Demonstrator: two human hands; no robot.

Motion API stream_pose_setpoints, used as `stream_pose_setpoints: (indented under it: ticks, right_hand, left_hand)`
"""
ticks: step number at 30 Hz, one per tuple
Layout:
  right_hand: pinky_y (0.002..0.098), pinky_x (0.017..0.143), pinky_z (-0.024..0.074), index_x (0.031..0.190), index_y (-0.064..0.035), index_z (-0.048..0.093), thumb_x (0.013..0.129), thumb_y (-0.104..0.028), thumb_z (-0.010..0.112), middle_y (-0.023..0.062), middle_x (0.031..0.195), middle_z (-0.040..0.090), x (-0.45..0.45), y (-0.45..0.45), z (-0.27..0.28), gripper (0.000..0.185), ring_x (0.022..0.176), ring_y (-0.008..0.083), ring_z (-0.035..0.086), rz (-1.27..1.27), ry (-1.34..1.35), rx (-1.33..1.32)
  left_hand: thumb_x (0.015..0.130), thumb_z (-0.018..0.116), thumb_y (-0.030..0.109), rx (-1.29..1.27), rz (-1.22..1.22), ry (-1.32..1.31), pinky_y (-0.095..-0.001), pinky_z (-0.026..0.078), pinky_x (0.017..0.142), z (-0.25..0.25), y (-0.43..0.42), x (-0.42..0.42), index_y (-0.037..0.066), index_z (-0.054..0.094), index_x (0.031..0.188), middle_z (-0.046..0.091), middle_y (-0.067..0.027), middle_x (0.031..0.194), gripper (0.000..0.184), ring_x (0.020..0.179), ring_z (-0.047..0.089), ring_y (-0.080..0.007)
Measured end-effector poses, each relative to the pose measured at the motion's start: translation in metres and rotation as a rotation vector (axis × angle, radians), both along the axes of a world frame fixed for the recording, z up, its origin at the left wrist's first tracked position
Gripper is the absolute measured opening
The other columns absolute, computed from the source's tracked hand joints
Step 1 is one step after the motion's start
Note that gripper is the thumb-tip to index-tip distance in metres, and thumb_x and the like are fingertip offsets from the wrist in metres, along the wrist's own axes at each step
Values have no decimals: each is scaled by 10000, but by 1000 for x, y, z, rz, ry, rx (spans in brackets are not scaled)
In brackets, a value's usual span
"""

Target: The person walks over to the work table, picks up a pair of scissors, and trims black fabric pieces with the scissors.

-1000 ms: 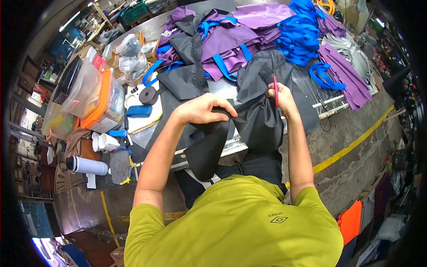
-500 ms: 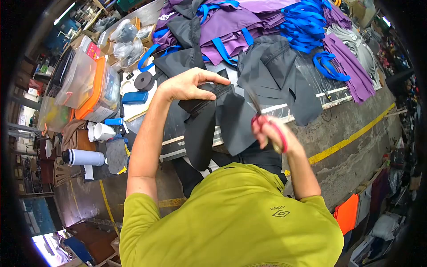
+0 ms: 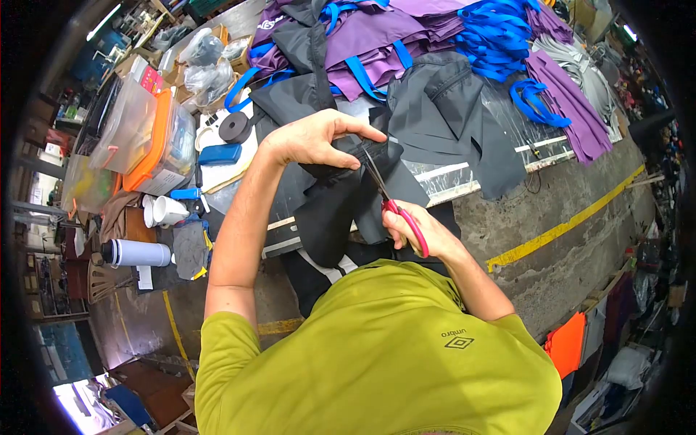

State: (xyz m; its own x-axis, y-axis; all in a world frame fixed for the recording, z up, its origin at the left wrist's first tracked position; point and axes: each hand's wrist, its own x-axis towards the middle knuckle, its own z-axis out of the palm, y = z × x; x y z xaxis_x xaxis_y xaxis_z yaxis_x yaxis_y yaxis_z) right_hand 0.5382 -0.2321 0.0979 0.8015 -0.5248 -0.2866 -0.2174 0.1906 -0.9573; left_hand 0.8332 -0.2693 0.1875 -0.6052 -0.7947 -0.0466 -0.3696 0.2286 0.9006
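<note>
My left hand grips a piece of black fabric between thumb and fingers, near its upper edge. The cloth hangs down in loose flaps over the table's front edge, close to my lap. In my right hand is a pair of scissors with red-pink handles. Their blades point up and left, with the tips at the fabric just beside my left thumb. Whether the blades are cutting into the cloth I cannot tell. Another dark grey fabric piece lies on the table behind my hands.
Purple fabric bags with blue straps are piled at the back, beside a heap of blue straps. On the left stand a plastic box with an orange rim, a black roll of tape, a blue case and a bottle.
My right hand has brought the scissors left and inward, from beside the fabric to its upper edge. My left hand has shifted slightly right, still gripping the cloth.
</note>
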Motion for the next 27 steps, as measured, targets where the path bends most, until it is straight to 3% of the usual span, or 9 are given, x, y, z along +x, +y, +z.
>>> stream_pose_setpoints:
  ticks: [7,10,16,22,27]
  right_hand:
    - [265,597,459,956,-75,588,1011,-578,626,-5,742,559,5,2,0,507,669,90,577,-28,8,-76]
    - [278,633,485,957,-70,566,1059,-476,569,-7,718,547,6,4,5,419,662,103,576,-17,27,-140]
    - [252,576,469,918,-83,574,1046,-452,610,-14,706,560,5,8,2,393,618,70,557,-34,47,-60]
    - [246,577,462,918,-83,571,1000,-464,673,-24,736,552,6,13,-25,403,622,65,545,-87,-121,-61]
    - [249,569,395,896,-80,557,988,-484,701,-57,722,502,14,14,-38,439,637,55,478,-103,-295,-102]
  left_hand:
    - [826,792,44,-46,-25,-55,-345,418,1169,7,3,-7,-6,630,1416,672,-120,1405,614,1327,587,-185]
    - [827,795,46,-36,-25,-44,-342,420,1166,6,5,-9,-2,631,1416,672,-119,1405,614,1321,592,-184]
    - [824,817,54,9,-30,-18,-337,419,1164,7,5,-10,0,633,1415,674,-111,1403,622,1317,594,-178]
    - [821,867,99,101,-38,130,-345,401,1179,-6,6,-12,-10,638,1407,667,-109,1411,640,1331,582,-178]
    - [810,884,108,161,-49,205,-358,394,1187,-26,8,-20,-11,643,1400,668,-112,1407,648,1340,577,-186]
